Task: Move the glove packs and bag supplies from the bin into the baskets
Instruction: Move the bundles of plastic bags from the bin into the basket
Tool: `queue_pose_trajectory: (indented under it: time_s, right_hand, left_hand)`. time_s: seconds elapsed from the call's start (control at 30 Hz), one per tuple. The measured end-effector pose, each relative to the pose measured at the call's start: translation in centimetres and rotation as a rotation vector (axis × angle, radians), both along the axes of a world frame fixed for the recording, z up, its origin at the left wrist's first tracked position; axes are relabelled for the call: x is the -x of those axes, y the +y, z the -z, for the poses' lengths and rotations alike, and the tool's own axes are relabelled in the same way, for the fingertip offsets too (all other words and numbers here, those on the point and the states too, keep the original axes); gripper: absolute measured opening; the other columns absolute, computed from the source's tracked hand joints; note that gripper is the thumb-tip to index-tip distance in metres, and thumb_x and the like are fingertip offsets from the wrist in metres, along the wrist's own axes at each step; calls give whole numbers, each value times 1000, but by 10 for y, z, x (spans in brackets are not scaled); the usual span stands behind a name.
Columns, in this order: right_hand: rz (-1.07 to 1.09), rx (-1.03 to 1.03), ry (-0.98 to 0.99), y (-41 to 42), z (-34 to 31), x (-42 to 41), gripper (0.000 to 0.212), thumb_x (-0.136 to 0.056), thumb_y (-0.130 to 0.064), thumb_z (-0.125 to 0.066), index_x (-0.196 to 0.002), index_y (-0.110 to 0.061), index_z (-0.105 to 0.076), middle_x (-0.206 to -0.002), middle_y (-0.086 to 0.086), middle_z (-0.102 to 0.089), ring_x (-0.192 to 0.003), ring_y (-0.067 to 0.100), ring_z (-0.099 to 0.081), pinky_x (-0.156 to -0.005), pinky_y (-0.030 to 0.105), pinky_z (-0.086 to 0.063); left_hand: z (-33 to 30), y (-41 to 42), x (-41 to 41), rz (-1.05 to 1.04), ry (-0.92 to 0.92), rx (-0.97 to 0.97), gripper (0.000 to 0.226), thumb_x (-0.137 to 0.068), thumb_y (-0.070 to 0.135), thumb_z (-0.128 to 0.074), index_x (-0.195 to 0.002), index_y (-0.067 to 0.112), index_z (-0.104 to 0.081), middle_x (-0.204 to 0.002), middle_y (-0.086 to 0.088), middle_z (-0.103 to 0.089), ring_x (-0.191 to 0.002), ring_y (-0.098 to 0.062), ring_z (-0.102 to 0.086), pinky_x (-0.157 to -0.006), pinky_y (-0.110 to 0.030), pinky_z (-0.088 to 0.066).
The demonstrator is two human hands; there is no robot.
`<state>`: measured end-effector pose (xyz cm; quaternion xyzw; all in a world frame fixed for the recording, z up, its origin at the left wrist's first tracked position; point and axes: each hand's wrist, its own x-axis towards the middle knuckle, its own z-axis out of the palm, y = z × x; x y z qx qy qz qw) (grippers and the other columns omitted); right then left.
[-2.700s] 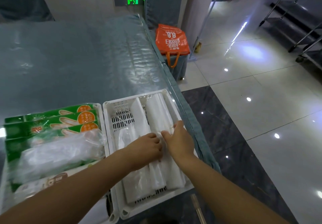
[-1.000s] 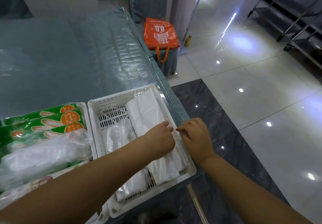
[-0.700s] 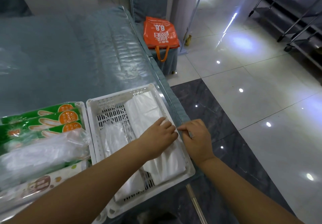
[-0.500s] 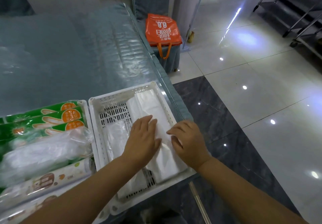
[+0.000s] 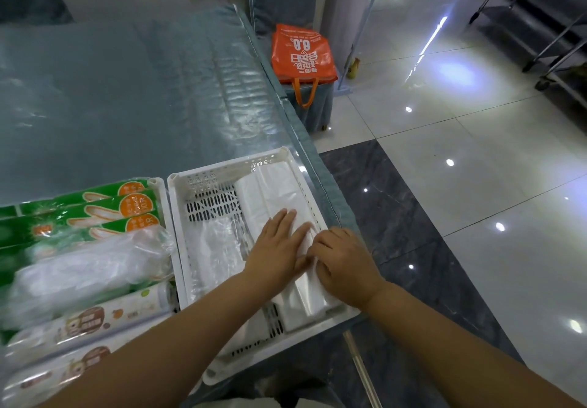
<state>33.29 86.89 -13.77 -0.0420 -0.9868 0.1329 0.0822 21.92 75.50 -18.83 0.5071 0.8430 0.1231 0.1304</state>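
A white slotted basket [image 5: 203,182] sits at the table's right edge. Along its right side lies a long white pack of plastic bags [image 5: 273,191], and a clear crinkled pack [image 5: 216,249] lies to its left. My left hand [image 5: 276,249] rests flat on the white pack with the fingers spread. My right hand [image 5: 346,264] is curled over the same pack's right edge, pinching the plastic. A second basket on the left holds green glove boxes [image 5: 95,207], a clear bag bundle [image 5: 85,268] and printed rolls [image 5: 95,318].
The table [image 5: 127,90] is covered in blue-grey cloth under clear plastic. Its right edge runs just beside the basket. An orange tote bag [image 5: 301,55] stands on a stool beyond the table. Glossy floor tiles and metal racks lie to the right.
My left hand has flattened and slid forward on the white pack. My right hand has moved from the basket's rim onto the pack's right edge.
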Motion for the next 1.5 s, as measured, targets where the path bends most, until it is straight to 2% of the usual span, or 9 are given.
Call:
queue_pose_trajectory:
  time_s: [0.23,0.43,0.63,0.8,0.93,1.03,1.17,1.3,1.5]
  right_hand:
    - [-44,42,-39,2,0,-3,12,-82,-20,-66,-92,-14,-68,-88,4,-69,-78,19,-62,-78,36,-53]
    - [-109,53,-15,-7,-2,1,13,-85,-21,-61,-93,-13,-66,-88,5,-66,-77,19,-59,-73,36,-51]
    - [-21,137,-13,-11,-1,1,19,-83,-3,-60,-101,-6,-68,-91,11,-71,-69,24,-66,-63,34,-58]
    - [82,207,40,-3,-3,-4,23,-81,5,-62,-100,-6,-68,-94,10,-72,-74,23,-69,-69,25,-57]
    - [132,224,135,0,-9,-7,16,-83,-4,-62,-97,-6,-70,-90,10,-74,-72,21,-70,-72,19,-51]
    - [140,199,170,1,-12,-9,16,-84,-11,-58,-94,-8,-71,-85,8,-74,-69,19,-69,-67,22,-54]
    - [136,106,52,0,-6,-14,13,-86,-19,-63,-96,-14,-71,-89,3,-73,-74,17,-68,-70,33,-59]
    - [-21,-101,-34,-7,4,-17,22,-80,-31,-68,-100,-20,-66,-98,0,-70,-87,18,-65,-83,36,-52]
    - [-86,-144,-139,-10,12,-15,23,-88,-32,-57,-107,-21,-64,-108,0,-65,-98,18,-59,-94,36,-43]
  left_hand:
    - [-23,-36,-4,-401,-270,-285,46,-84,13,-60,-128,13,-46,-128,-8,-44,-118,-23,-39,-97,-27,-31]
    - [-26,-49,-23,-538,-486,-120,5,-88,22,-55,-87,25,-51,-89,6,-57,-74,-4,-54,-63,-18,-45]
    - [-33,-34,-43,-563,-641,33,28,-77,51,-60,-67,25,-53,-65,5,-60,-61,-10,-56,-56,-24,-44]
    - [-46,-21,-57,-646,-681,-81,19,-78,31,-65,-65,20,-55,-65,0,-59,-62,-14,-57,-54,-25,-45]
    - [-61,-8,-65,-803,-939,-289,12,-89,22,-50,-97,14,-53,-92,-4,-58,-91,-24,-58,-87,-40,-51]
    - [-62,-5,-73,-894,-1164,-412,19,-92,17,-45,-110,16,-46,-113,-6,-55,-101,-27,-54,-92,-46,-49]
    - [-44,-14,-76,-871,-1010,-339,25,-89,9,-49,-112,16,-41,-110,-3,-52,-100,-24,-52,-87,-38,-50]
    - [-28,-27,-73,-753,-827,-332,33,-80,14,-65,-99,22,-40,-90,9,-51,-89,-16,-57,-61,-15,-43]
    - [-16,-35,-66,-714,-588,-250,45,-68,18,-75,-99,22,-43,-100,0,-46,-82,-15,-53,-72,-27,-49]
